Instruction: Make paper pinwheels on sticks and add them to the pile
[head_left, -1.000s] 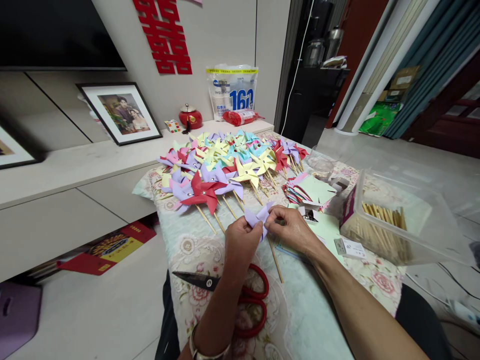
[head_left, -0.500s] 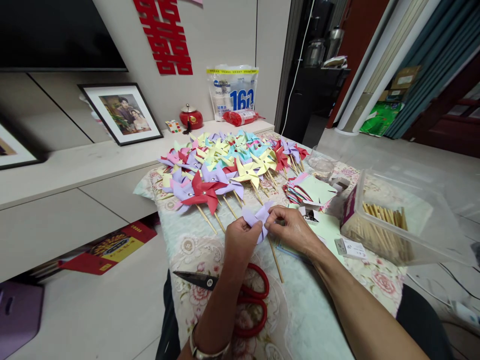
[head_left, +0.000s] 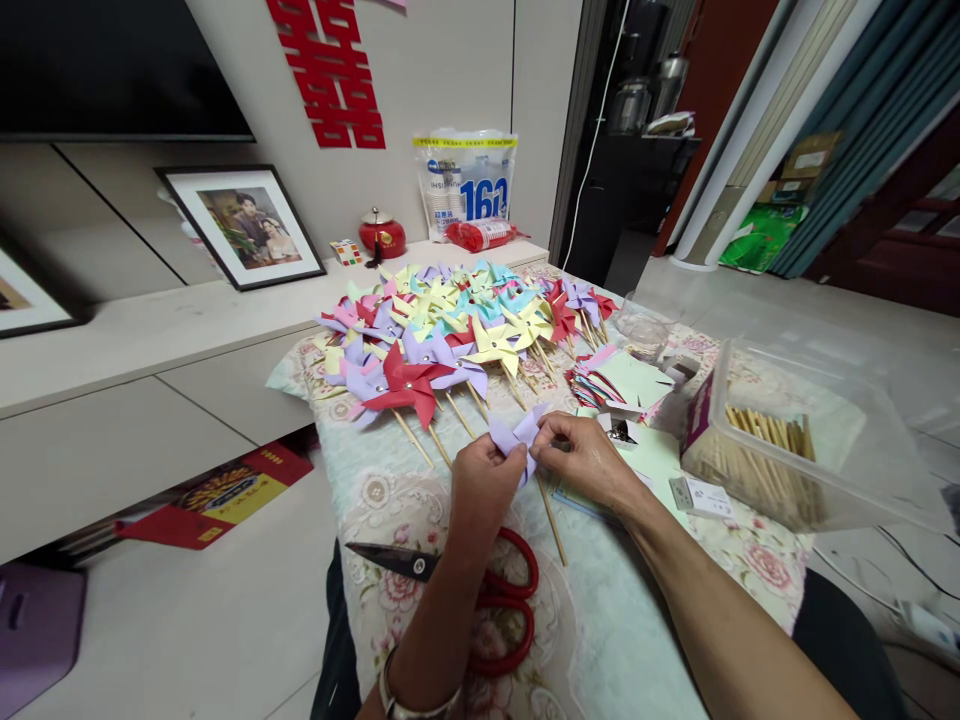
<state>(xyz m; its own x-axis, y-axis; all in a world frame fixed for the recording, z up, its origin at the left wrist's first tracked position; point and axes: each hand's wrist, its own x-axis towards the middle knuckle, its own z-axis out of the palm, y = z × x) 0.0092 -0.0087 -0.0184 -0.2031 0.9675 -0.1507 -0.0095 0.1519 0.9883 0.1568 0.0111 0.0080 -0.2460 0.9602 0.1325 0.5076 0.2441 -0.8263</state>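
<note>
My left hand (head_left: 482, 484) and my right hand (head_left: 586, 459) meet over the flowered table cover (head_left: 622, 640), both pinching a lilac paper pinwheel (head_left: 516, 432). Its wooden stick (head_left: 551, 521) slants down toward me below my fingers. A big heap of finished paper pinwheels (head_left: 450, 330) in red, yellow, blue and lilac lies just beyond my hands. Red-handled scissors (head_left: 480, 585) rest on the cover under my left wrist.
A stack of cut coloured paper squares (head_left: 622, 382) sits right of the heap. A clear plastic box of wooden sticks (head_left: 780, 450) stands at the right. A low white cabinet (head_left: 150, 340) with a framed photo (head_left: 240, 226) runs along the left. A small white packet (head_left: 697, 495) lies near the box.
Hardly anything differs; my fingers shift slightly on the lilac pinwheel, which stays in the same spot.
</note>
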